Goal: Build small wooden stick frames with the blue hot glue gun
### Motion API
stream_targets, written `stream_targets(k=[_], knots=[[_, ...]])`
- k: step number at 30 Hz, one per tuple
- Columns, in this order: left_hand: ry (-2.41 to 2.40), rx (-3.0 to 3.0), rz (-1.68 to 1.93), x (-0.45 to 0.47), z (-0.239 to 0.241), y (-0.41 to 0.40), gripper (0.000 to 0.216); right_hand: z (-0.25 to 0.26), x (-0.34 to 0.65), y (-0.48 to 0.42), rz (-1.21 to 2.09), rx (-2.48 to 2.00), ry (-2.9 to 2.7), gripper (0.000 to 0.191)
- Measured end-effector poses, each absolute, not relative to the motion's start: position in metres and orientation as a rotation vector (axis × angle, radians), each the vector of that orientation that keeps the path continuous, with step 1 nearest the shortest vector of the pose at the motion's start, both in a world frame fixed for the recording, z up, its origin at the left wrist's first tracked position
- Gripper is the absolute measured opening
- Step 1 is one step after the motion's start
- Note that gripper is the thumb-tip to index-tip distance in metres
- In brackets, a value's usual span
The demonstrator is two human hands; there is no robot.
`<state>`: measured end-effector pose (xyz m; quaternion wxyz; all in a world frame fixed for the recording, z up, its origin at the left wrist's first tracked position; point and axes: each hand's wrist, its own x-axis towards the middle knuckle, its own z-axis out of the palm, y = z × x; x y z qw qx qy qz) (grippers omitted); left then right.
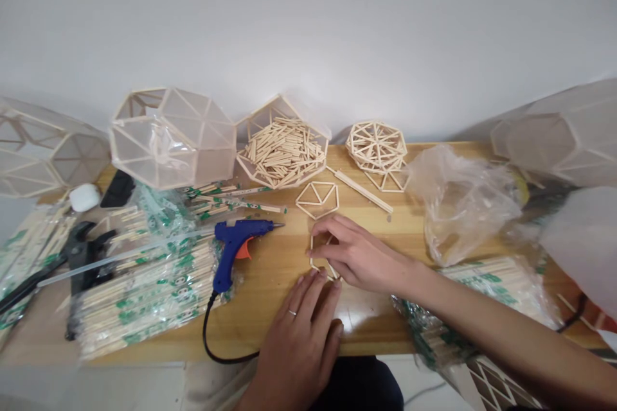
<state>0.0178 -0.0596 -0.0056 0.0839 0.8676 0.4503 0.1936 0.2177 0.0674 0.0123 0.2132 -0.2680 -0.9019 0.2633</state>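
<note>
A small frame of short wooden sticks (312,255) lies on the table, partly covered by my hands. My right hand (359,255) bends over it from the right, its thumb and fingers curled in on the sticks. My left hand (306,318), with a ring on one finger, rests flat with fingertips at the frame's near edge. Just beyond is another flat stick frame (317,199), its triangles joined in a fan. To the left a blue hot glue gun (236,241) with an orange trigger lies on its side, nozzle pointing right.
Behind, a translucent-walled stick bowl (318,164) holds many short sticks (284,151). Stacked stick frames (376,146) stand right of it. Bagged chopsticks (144,302) and a black cutter (84,257) lie left; a crumpled plastic bag (463,199) lies right. A faceted lampshade-like form (173,141) stands behind.
</note>
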Motion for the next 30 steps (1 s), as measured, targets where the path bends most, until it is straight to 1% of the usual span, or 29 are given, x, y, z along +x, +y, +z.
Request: stream_targets(k=[30], knots=[[1.342, 2.610, 0.563, 0.0177, -0.0054, -0.0594, 0.047, 0.0105, 0.2177, 0.0672, 0.736, -0.747, -2.490, 0.028]])
